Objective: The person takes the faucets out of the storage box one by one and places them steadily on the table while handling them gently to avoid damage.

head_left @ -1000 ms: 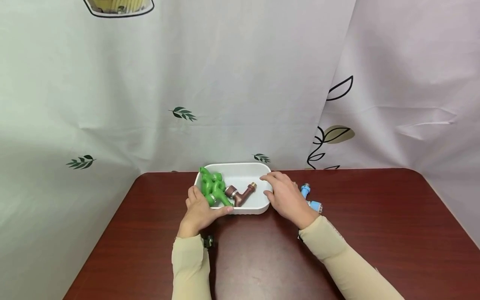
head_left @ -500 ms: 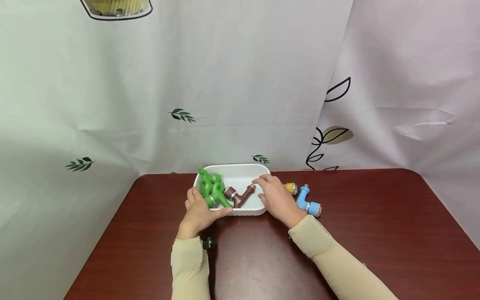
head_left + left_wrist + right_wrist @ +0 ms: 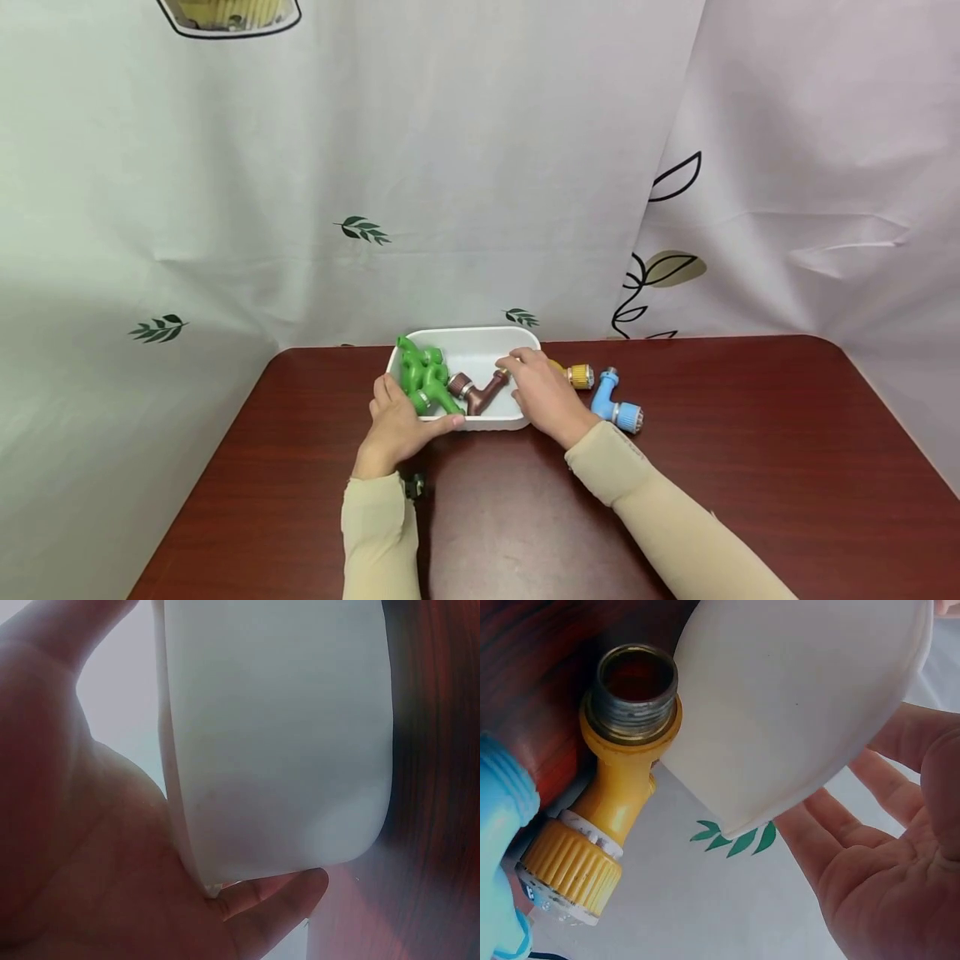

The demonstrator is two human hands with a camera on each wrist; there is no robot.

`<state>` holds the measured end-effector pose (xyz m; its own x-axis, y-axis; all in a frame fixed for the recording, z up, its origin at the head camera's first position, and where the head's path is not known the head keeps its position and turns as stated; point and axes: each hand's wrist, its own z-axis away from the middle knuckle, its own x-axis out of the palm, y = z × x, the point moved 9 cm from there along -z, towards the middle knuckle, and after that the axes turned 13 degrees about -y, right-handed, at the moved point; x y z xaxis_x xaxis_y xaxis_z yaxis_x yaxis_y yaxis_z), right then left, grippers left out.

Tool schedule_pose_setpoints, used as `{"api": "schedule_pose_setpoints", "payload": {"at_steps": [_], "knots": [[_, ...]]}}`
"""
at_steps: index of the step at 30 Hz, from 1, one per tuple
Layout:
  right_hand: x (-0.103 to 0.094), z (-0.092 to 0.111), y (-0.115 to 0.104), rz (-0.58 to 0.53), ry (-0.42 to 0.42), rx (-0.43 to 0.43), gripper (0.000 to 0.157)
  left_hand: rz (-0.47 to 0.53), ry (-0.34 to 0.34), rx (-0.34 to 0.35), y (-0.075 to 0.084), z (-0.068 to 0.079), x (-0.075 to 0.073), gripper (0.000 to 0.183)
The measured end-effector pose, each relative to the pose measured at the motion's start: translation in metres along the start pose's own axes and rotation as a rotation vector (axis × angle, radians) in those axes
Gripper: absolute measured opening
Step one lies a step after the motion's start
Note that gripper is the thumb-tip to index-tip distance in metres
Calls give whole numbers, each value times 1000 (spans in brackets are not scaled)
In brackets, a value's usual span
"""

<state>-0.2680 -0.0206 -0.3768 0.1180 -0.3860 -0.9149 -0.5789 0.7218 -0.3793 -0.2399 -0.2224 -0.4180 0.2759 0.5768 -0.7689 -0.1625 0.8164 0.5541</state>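
Observation:
A white plastic tray (image 3: 491,423) stands near the far table edge. My left hand (image 3: 395,425) holds its near left corner, thumb along the front rim and fingers at the left end, also visible in the left wrist view. Several green plastic taps (image 3: 426,375) crowd the tray's left side. Beside them lies a brown tap (image 3: 480,400) with a ribbed knob and a brass end. My right hand (image 3: 551,396) reaches over the right rim, its fingertips by the brass end. In the right wrist view the rim hides the fingertips; contact cannot be told.
Right of the tray lie a yellow tap (image 3: 626,780) with a threaded metal end and a blue tap (image 3: 611,404), both on the dark red table (image 3: 750,433). A pale printed curtain (image 3: 450,167) hangs behind.
My right hand has moved left, from the tray's right rim to the brown tap's brass end, uncovering the yellow tap. The left hand stays on the tray.

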Motion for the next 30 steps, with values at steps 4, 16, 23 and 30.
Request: {"api": "schedule_pose_setpoints", "payload": {"at_steps": [4,16,23,30], "knots": [[5,-4,-1,12,-38,1,44,-6,0,-1,0,0,0,139],[12,-13,-1,-3,-84,-14,46,-7,0,1,2,-1,2,139],[20,-19,-2,27,-129,-52,49,-21,5,0,1,-1,1,139],[24,-24,-4,24,-203,-86,50,-30,14,8,2,-1,0,139]]}}
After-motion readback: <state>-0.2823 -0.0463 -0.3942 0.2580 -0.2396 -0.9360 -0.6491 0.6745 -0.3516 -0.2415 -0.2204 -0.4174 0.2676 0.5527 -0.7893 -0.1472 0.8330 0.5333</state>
